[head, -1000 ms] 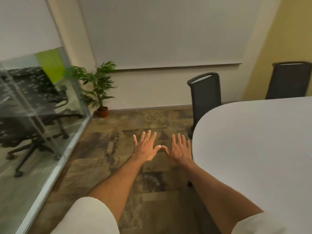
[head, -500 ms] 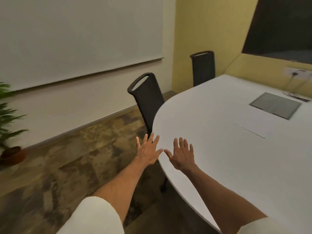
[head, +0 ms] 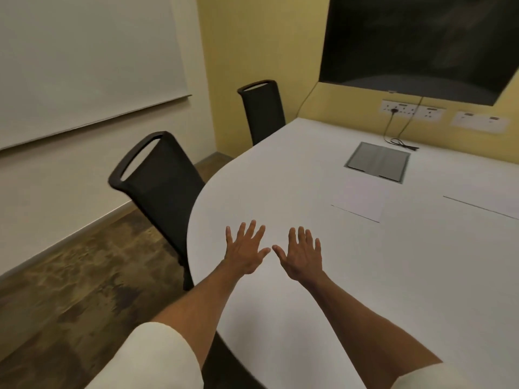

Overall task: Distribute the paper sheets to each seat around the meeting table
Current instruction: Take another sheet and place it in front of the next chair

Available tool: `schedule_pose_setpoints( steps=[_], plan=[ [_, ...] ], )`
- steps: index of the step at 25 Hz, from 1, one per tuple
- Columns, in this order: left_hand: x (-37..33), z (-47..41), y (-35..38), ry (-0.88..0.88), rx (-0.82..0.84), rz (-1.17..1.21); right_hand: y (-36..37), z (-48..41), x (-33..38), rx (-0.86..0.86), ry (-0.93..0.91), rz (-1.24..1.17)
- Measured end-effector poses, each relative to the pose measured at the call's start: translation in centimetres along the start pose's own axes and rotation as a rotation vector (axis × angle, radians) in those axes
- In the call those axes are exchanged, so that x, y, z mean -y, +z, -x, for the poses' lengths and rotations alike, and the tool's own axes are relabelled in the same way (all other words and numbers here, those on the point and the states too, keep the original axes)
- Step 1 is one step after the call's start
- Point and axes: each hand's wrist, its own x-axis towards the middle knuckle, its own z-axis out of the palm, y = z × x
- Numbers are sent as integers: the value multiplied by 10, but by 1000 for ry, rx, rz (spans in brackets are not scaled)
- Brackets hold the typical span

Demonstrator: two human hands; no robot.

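Both my hands are stretched out flat over the white meeting table (head: pixel 365 290), palms down, fingers spread, holding nothing. My left hand (head: pixel 245 252) is near the table's rounded left edge; my right hand (head: pixel 303 256) is just beside it. A white paper sheet (head: pixel 361 198) lies on the table beyond my right hand, in front of a grey cable hatch (head: pixel 377 162). The edge of what may be another sheet (head: pixel 483 207) shows at the right. Two black chairs stand at the table's left side: a near chair (head: pixel 160 186) and a far chair (head: pixel 262 108).
A whiteboard (head: pixel 84 60) hangs on the left wall. A dark screen (head: pixel 421 40) hangs on the yellow wall, with wall sockets (head: pixel 412 108) below it and a black cable (head: pixel 401 143) lying on the table. Patterned brown floor (head: pixel 70 290) lies to the left.
The view has swung right, from the floor and plant to the table. My open hands, first over the floor, are now over the table top. The paper sheet and hatch came into view.
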Motion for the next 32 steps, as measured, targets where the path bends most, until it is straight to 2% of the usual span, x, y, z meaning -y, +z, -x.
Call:
schedule_pose_setpoints(
  steps=[9, 20, 25, 32],
  plan=[
    [-51, -120, 3, 254, 26, 9, -18, -59, -59, -52, 254, -30],
    [-92, -249, 14, 524, 100, 68, -24, -135, -97, -71, 598, -38],
    [-122, -293, 26, 574, 106, 66, -25, -163, -129, -52, 657, -31],
    [-163, -348, 57, 538, 124, 68, -18, -218, -182, -38, 660, -28]
  ],
)
